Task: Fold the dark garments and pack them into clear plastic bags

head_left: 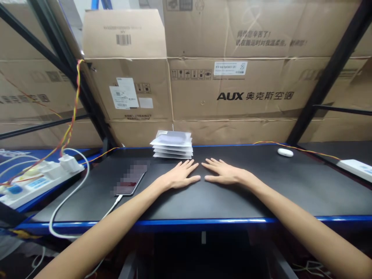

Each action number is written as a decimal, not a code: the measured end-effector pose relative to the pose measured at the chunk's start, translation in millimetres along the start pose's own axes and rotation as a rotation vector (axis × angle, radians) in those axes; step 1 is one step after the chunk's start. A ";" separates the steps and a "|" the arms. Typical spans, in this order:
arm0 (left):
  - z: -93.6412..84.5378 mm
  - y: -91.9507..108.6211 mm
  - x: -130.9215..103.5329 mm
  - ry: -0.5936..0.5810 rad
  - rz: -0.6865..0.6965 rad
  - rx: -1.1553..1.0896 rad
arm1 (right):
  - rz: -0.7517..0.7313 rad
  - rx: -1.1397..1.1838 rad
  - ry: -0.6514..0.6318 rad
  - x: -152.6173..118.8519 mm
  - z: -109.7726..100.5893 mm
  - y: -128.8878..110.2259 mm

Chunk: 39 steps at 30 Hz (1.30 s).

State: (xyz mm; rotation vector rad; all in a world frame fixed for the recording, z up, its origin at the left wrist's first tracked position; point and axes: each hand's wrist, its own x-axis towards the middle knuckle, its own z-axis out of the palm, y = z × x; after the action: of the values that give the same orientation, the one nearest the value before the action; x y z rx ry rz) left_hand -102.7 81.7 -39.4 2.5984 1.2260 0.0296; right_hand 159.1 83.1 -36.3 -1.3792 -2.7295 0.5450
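My left hand (181, 174) lies flat on the black tabletop (232, 205), fingers spread and palm down. Opposite it, my right hand (223, 171) rests the same way, a small gap between the two thumbs. Neither hand holds anything. Just beyond my left fingertips stands a stack of thin white packets (172, 145), with a greyish one on top. To the left of my left hand lies a phone (132, 182), its screen partly blurred out, with a white charging cable (115, 203) plugged into its near end.
A white power strip (40, 180) with plugs sits at the left, twisted red-yellow wires (76, 97) hanging over it. A small white case (285, 152) lies at the back right, near another white strip (357, 169). Cardboard boxes (255, 108) form the back wall between black posts (325, 73).
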 end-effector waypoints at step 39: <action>-0.5 -1.9 0.3 -0.001 0.004 0.000 | 0.003 0.007 0.001 0.3 -1.4 -0.5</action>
State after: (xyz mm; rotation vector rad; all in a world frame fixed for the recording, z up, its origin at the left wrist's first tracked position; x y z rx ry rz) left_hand -104.0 83.2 -39.4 2.6003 1.2208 0.0287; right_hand 158.7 83.4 -34.9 -1.3824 -2.7224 0.5541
